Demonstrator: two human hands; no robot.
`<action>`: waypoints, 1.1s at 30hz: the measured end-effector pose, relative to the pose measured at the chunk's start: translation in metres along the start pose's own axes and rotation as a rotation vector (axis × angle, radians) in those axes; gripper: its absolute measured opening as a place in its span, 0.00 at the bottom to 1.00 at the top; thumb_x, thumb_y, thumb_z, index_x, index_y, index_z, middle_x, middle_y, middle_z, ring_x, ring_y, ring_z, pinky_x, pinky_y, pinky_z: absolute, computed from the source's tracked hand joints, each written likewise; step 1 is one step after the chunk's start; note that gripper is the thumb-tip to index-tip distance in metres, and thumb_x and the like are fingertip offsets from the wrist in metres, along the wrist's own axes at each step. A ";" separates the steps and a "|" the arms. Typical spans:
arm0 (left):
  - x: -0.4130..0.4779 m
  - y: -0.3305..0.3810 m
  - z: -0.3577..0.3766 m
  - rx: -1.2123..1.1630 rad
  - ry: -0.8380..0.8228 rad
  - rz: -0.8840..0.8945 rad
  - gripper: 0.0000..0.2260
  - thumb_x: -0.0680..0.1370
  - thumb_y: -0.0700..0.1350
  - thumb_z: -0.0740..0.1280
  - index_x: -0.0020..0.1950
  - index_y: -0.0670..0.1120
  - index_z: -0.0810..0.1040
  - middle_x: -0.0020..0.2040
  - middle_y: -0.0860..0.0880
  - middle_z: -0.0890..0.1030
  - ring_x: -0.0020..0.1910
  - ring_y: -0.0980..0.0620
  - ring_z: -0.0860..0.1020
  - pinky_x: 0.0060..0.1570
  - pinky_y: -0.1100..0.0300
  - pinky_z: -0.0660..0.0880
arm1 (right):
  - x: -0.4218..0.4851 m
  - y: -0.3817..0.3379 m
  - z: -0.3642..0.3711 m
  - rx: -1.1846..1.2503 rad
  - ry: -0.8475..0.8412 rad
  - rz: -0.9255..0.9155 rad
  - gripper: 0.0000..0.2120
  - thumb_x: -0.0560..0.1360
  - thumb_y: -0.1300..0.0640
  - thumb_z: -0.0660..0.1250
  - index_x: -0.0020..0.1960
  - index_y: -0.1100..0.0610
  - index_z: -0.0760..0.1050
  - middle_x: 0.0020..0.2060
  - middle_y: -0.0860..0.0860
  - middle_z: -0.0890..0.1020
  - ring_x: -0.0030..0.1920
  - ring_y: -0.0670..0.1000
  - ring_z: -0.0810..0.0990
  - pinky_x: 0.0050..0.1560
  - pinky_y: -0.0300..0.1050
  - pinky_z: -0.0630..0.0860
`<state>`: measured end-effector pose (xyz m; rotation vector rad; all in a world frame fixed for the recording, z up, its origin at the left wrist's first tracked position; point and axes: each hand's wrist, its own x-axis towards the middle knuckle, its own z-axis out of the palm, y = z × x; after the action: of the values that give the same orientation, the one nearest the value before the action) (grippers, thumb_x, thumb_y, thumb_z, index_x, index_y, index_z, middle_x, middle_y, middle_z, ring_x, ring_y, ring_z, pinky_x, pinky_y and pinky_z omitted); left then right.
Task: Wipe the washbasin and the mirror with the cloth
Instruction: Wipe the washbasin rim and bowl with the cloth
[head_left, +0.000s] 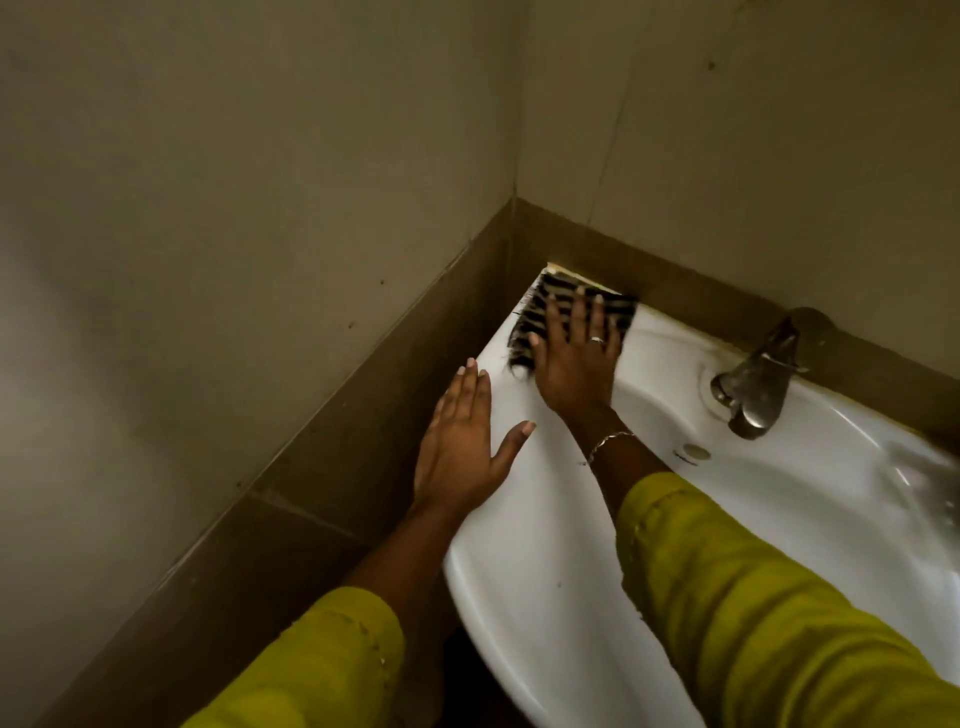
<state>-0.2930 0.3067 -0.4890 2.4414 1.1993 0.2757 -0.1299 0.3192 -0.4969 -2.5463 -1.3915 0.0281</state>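
A white washbasin is fixed in the corner of two tiled walls. A black-and-tan striped cloth lies flat on the basin's far left corner, against the back wall. My right hand presses down on the cloth with fingers spread; it wears a ring and a bracelet. My left hand rests flat and open on the basin's left rim, just in front of the cloth, holding nothing. No mirror is in view.
A metal tap stands on the back rim to the right, with an overflow hole below it. Beige wall tiles with a brown border band close in the basin at left and behind.
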 end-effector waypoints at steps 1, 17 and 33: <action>0.001 -0.001 0.000 -0.017 0.004 0.001 0.50 0.65 0.74 0.29 0.76 0.42 0.48 0.77 0.45 0.49 0.76 0.51 0.47 0.71 0.61 0.44 | 0.000 -0.006 0.001 0.021 -0.016 -0.062 0.31 0.75 0.43 0.40 0.73 0.55 0.59 0.73 0.60 0.60 0.73 0.63 0.55 0.70 0.61 0.50; 0.003 -0.006 -0.003 -0.580 0.176 -0.216 0.32 0.75 0.60 0.45 0.74 0.43 0.58 0.73 0.42 0.63 0.71 0.46 0.64 0.62 0.64 0.60 | -0.001 -0.061 0.001 0.071 -0.048 0.073 0.28 0.78 0.45 0.52 0.75 0.54 0.53 0.75 0.57 0.51 0.75 0.61 0.44 0.71 0.62 0.40; 0.009 -0.027 -0.020 -1.078 0.100 -0.385 0.17 0.82 0.49 0.52 0.60 0.43 0.75 0.52 0.47 0.80 0.51 0.52 0.78 0.49 0.64 0.74 | -0.071 -0.117 0.007 0.248 -0.157 0.184 0.27 0.81 0.53 0.50 0.75 0.58 0.41 0.74 0.63 0.38 0.72 0.68 0.37 0.69 0.64 0.60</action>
<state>-0.3132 0.3342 -0.4824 1.2638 1.1043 0.7063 -0.2661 0.3225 -0.4850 -2.4946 -1.1189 0.4135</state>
